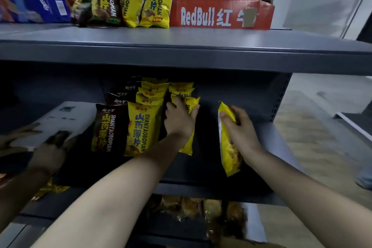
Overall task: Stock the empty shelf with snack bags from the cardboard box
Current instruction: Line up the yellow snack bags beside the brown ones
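1. The left hand (pixel 180 119) grips the front yellow snack bag (pixel 193 104) of the right-hand row on the middle shelf (pixel 278 145).
2. The right hand (pixel 242 130) holds a second yellow snack bag (pixel 229 157) edge-on, apart from the rows.
3. Brown snack bags (pixel 109 127) form the leftmost row.

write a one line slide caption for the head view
Left hand grips a yellow snack bag beside the stocked rows on the grey shelf; right hand holds a second yellow bag.

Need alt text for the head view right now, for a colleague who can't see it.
On the middle shelf, the left hand grips the front yellow bag of the rightmost row while the right hand holds another yellow snack bag upright beside it. Rows of brown bags and yellow bags stand further left.
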`<state>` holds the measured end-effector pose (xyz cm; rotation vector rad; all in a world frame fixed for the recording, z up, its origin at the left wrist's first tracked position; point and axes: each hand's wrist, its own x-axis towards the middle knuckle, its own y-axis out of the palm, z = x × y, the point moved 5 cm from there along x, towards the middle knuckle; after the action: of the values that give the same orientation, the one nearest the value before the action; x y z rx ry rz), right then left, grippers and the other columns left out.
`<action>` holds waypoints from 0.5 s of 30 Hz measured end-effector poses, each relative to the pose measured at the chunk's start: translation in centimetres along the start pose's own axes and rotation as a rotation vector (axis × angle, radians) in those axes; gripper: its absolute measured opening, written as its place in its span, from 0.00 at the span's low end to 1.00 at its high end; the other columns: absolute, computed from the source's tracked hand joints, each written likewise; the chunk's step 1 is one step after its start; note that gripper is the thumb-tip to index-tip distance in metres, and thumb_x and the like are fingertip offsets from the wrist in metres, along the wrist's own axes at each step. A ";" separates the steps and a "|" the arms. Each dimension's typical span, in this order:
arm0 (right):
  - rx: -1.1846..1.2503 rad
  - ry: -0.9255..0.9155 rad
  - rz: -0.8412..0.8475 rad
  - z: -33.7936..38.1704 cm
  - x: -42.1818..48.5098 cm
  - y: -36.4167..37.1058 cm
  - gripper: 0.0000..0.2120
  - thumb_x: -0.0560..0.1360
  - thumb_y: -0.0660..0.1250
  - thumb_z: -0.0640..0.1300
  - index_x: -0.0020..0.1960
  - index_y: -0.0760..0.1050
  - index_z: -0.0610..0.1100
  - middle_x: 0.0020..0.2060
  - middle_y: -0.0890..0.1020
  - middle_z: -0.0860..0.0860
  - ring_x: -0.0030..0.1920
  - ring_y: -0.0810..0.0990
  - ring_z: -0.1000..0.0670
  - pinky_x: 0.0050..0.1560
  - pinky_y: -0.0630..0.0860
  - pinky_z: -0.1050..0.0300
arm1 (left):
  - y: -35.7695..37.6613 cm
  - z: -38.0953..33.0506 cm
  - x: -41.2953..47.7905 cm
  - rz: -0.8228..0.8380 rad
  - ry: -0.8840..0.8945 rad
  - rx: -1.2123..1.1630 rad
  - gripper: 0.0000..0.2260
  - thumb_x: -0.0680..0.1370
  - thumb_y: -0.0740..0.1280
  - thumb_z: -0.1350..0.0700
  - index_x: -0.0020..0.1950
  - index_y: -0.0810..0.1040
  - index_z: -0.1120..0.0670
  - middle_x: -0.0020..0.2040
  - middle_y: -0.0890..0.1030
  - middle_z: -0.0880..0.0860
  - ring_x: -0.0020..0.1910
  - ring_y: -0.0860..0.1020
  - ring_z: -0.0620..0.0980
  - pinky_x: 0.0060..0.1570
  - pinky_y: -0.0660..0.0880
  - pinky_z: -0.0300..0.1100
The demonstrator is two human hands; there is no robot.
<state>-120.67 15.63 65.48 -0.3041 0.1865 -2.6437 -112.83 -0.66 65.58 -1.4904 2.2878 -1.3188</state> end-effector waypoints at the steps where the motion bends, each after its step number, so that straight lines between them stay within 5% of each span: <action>1: -0.006 0.001 -0.009 -0.1 0.5 0.3 0.22 0.76 0.66 0.56 0.68 0.69 0.52 0.58 0.78 0.52 0.50 0.77 0.49 0.45 0.71 0.53 | 0.6 0.2 0.7 -0.009 -0.001 0.037 0.33 0.77 0.58 0.37 0.73 0.57 0.57 0.65 0.66 0.61 0.62 0.69 0.63 0.51 0.72 0.54; 9: -0.006 0.030 -0.015 -0.8 3.3 2.2 0.21 0.76 0.66 0.55 0.67 0.70 0.53 0.54 0.78 0.54 0.47 0.76 0.52 0.42 0.71 0.59 | 3.9 1.7 3.8 -0.109 -0.134 0.102 0.27 0.79 0.60 0.45 0.73 0.60 0.59 0.66 0.66 0.63 0.60 0.71 0.62 0.51 0.72 0.55; 15: 0.006 0.052 -0.053 -1.8 4.5 2.9 0.17 0.76 0.67 0.52 0.64 0.73 0.51 0.49 0.79 0.57 0.48 0.78 0.54 0.44 0.72 0.59 | 5.8 2.3 5.8 -0.142 -0.143 0.069 0.33 0.77 0.62 0.41 0.75 0.58 0.59 0.66 0.68 0.65 0.60 0.72 0.64 0.54 0.71 0.57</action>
<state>-123.73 11.13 64.03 -0.2412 0.1896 -2.7062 -118.59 -5.80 62.03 -1.6918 2.0629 -1.2647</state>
